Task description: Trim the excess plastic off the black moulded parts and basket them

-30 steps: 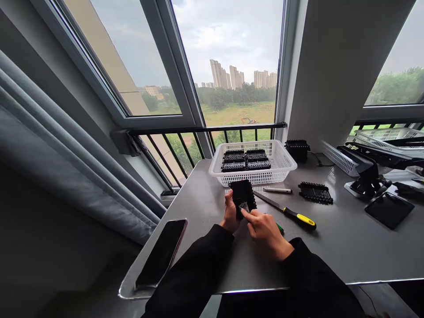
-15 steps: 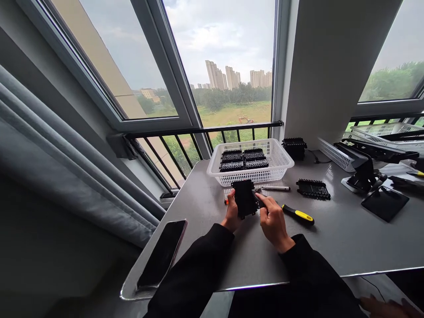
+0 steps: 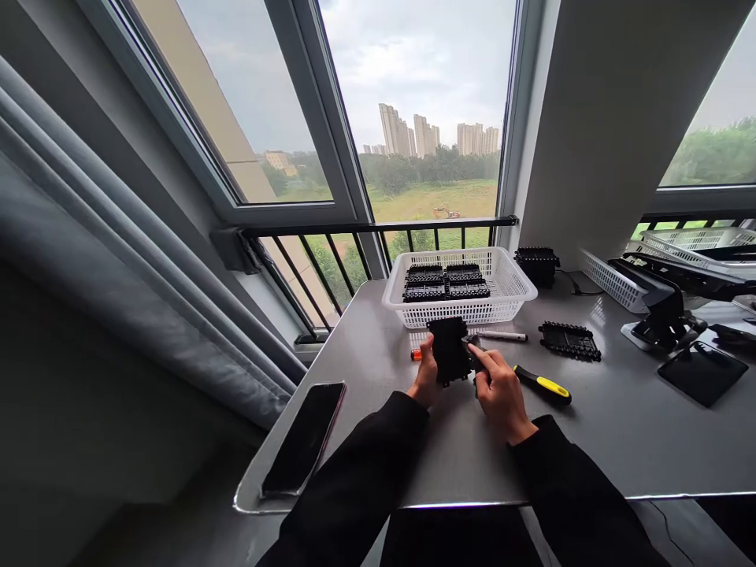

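Note:
My left hand (image 3: 426, 372) is closed on the left side of a flat black plastic panel (image 3: 450, 352) with notched edges, holding it tilted up above the table. At the panel's right edge, my right hand (image 3: 501, 398) is closed around a small dark tool (image 3: 474, 342), its index finger stretched along it. The tool's kind cannot be made out, since the fingers hide much of it. Just right of this hand lies a tool with a black-and-yellow handle (image 3: 552, 389). Behind the panel are a white marker pen (image 3: 502, 335) and a small orange-ended item (image 3: 416, 355).
A white plastic basket (image 3: 407, 313) holding several similar black panels stands behind my hands. Another black panel (image 3: 570, 340) lies to the right, near a dark flat screen (image 3: 702, 372). A phone (image 3: 304, 437) rests by the table's left edge. More black parts (image 3: 536, 266) are stacked beside the basket.
The whole view has shifted, so the table and objects appear farther right. Both hands keep their hold, with the right hand still at the panel's right edge.

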Tool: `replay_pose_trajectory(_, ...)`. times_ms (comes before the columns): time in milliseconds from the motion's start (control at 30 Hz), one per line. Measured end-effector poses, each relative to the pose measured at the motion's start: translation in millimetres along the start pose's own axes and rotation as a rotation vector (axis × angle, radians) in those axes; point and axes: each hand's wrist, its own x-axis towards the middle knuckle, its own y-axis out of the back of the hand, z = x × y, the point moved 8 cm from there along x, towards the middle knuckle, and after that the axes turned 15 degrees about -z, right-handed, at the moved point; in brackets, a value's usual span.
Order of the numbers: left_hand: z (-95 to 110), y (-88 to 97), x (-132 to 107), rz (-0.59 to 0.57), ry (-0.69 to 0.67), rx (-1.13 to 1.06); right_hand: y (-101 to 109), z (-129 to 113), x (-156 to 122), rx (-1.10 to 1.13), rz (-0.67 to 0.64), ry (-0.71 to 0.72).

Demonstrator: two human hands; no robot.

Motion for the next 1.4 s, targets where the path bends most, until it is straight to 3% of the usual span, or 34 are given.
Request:
replay_pose_trajectory(267,1.9,-1.8,1.3,0.014,-0.015,0.004,-19.0,-15.8,-1.5,-0.022,-0.222,0.097)
replay_pose_trajectory(400,1.8,-2.4,0.4,0.022,-0.012,0.006,-19.0,-15.7,0.6,-0.245,-0.310,-0.007)
replay_pose_trajectory(600,1.5,2.1,-0.9,0.071,-0.025,-0.024,-10.3,-6.2,0.1,-0.406,-0.261,-0.206)
replay_pose_trajectory(700,1.6,9.3,-3.0,0.125,-0.058,-0.011,-21.4,-3.6,1.2,-0.271,-0.290,-0.205)
replay_pose_trajectory(800,4.4,17.3,-6.2,0.193,-0.113,0.009,-37.5,-6.8,5.2,0.062,-0.343,-0.107)
replay_pose_trajectory(900,4.7,17.7,-6.1,0.190,-0.109,-0.013,-41.9,-7.9,8.2,0.346,-0.357,-0.050)
replay_pose_trajectory(1000,7.0,12.5,-4.9,0.155,-0.090,-0.039,-36.9,4.5,8.2,0.584,-0.333,-0.185)
replay_pose_trajectory(1100,8.9,5.1,-5.7,0.118,-0.061,-0.023,-23.1,9.4,13.5,0.775,-0.200,-0.253)
replay_pose_trajectory(1233,-1.9,-5.8,-7.6,0.029,0.064,-0.007,-8.9,-13.9,33.9,0.791,-0.071,-0.035)
replay_pose_trajectory(1400,-4.0,0.6,-7.8,0.049,0.060,-0.029,-24.5,-29.1,41.2,0.718,-0.146,0.041)
